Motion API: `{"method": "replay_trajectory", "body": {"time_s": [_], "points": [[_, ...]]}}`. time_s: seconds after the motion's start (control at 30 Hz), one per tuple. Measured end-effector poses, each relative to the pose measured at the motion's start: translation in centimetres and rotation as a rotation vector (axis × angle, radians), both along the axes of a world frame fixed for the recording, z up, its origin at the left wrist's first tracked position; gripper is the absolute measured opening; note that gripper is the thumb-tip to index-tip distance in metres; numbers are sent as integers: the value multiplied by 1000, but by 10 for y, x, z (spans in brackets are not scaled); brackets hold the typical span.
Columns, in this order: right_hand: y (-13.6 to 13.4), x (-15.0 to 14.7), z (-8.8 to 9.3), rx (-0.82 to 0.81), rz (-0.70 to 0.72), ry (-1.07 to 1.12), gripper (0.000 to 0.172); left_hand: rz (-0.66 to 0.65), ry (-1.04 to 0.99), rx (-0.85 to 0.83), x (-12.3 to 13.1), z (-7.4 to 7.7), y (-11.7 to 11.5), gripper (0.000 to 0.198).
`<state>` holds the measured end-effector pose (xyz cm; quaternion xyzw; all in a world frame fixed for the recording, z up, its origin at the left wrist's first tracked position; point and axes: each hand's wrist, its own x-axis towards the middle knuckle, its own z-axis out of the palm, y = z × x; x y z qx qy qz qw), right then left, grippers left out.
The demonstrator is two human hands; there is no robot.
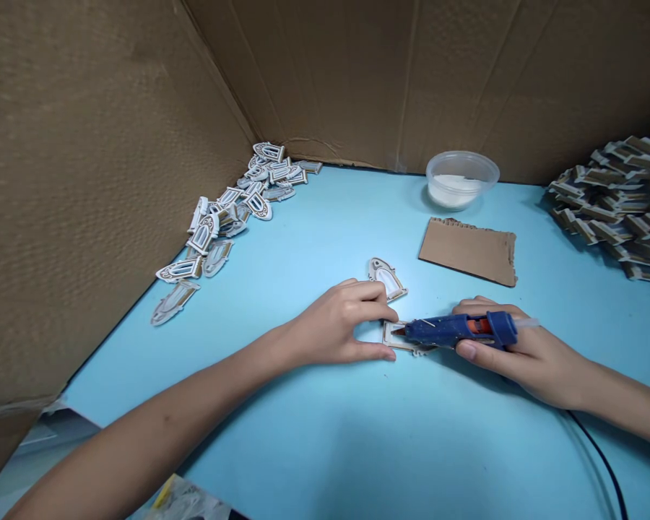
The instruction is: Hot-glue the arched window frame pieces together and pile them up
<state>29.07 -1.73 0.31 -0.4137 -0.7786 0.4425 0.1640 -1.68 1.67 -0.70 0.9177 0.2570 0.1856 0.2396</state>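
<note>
My right hand (525,354) is wrapped round a blue hot glue gun (458,328) lying nearly level, its nozzle pointing left onto a small flat white-and-tan cut-out piece (398,336) on the light blue table (357,433). My left hand (341,325) pinches that piece at its left edge with thumb and fingers, pressing it down. A second arched cut-out piece (387,276) lies just beyond my left fingers, apart from them.
A heap of several arched cut-outs (232,209) lies at the back left by the cardboard wall (87,180). A clear plastic bowl (462,178), a cardboard scrap (469,250) and a pile of tan strips (622,206) sit at the back right. The gun's black cord (601,455) trails right.
</note>
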Motion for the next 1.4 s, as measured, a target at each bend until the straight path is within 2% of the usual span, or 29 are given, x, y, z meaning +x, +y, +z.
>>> {"method": "replay_trajectory", "body": {"time_s": [1.27, 1.4], "points": [[0, -2, 3, 23, 4, -9, 38, 11, 10, -25, 1, 1, 0, 48], [-2, -3, 2, -4, -16, 65, 42, 10, 7, -19, 1, 2, 0, 48]]}}
